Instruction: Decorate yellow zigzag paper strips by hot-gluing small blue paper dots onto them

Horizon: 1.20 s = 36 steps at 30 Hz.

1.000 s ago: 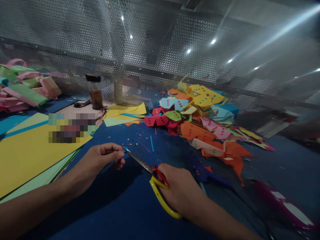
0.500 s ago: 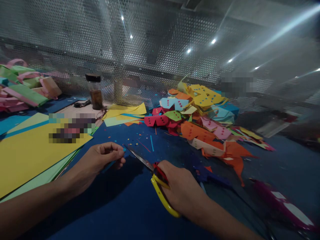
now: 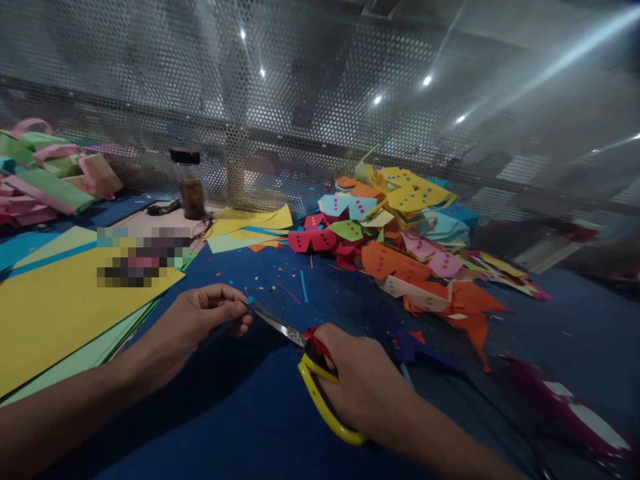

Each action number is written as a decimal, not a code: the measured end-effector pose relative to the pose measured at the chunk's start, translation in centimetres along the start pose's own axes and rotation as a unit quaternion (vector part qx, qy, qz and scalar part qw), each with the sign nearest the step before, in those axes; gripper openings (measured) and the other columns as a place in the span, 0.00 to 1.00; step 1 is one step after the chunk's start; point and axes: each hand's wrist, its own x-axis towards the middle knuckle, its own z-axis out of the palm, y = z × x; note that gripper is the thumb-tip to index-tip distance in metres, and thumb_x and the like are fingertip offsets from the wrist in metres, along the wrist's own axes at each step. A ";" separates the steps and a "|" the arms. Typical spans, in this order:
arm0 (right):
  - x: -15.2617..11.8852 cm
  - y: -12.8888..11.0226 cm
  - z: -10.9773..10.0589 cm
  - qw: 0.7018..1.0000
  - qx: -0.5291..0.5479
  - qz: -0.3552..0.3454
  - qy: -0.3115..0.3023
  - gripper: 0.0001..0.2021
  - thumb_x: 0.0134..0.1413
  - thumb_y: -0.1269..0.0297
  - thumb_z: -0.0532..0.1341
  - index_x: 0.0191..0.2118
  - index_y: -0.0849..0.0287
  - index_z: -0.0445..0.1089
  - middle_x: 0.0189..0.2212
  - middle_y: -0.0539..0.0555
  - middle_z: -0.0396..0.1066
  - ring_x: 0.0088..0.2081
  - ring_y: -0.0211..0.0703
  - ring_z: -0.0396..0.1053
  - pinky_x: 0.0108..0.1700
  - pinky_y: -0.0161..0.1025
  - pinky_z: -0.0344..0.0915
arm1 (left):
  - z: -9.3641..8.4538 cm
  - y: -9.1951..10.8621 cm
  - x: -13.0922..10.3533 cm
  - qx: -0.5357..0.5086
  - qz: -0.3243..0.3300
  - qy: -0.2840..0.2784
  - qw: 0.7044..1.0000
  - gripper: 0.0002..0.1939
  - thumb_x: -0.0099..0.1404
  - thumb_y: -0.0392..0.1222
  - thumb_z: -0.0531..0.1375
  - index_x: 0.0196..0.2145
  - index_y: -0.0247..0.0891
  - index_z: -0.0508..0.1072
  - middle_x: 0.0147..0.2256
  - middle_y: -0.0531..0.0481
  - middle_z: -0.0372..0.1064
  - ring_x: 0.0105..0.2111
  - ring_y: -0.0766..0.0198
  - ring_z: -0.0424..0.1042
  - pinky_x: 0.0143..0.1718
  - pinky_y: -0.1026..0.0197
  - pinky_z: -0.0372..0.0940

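Two at once! | pinches blue scrap (image 3: pixel 249 301) in left hand (image 3: pixel 215 311) | grips scissors (image 3: pixel 293 335) in right hand (image 3: pixel 361 370), reaching scrap | left of paper pile (image 3: pixel 393 261)

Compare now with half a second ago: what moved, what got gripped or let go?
The right hand shifted the metal scissors with red-and-yellow handles slightly left, bringing the blade tips back to the small blue paper piece. Nothing visibly gripped or released. Unchanged: left hand pinching that piece, heap of colourful dotted paper shapes, black-lidded clear jar.
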 end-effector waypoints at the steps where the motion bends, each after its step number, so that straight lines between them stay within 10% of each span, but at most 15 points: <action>1: 0.0 0.0 0.0 1.000 0.006 -0.002 0.000 0.04 0.56 0.68 0.62 0.33 0.56 0.65 0.23 0.47 0.66 0.23 0.38 0.59 0.28 0.38 0.41 | 0.0 0.0 0.0 0.001 0.003 0.000 1.000 0.10 0.55 0.46 0.75 0.29 0.39 0.81 0.25 0.51 0.79 0.26 0.67 0.74 0.31 0.65 0.67; 36: 0.3 0.2 0.1 0.999 0.014 0.003 -0.051 0.08 0.60 0.66 0.63 0.31 0.58 0.66 0.26 0.50 0.71 0.26 0.37 0.61 0.30 0.36 0.45 | 0.4 0.3 -0.1 0.021 0.003 0.006 1.000 0.12 0.55 0.48 0.75 0.27 0.39 0.80 0.24 0.51 0.78 0.26 0.66 0.73 0.30 0.66 0.65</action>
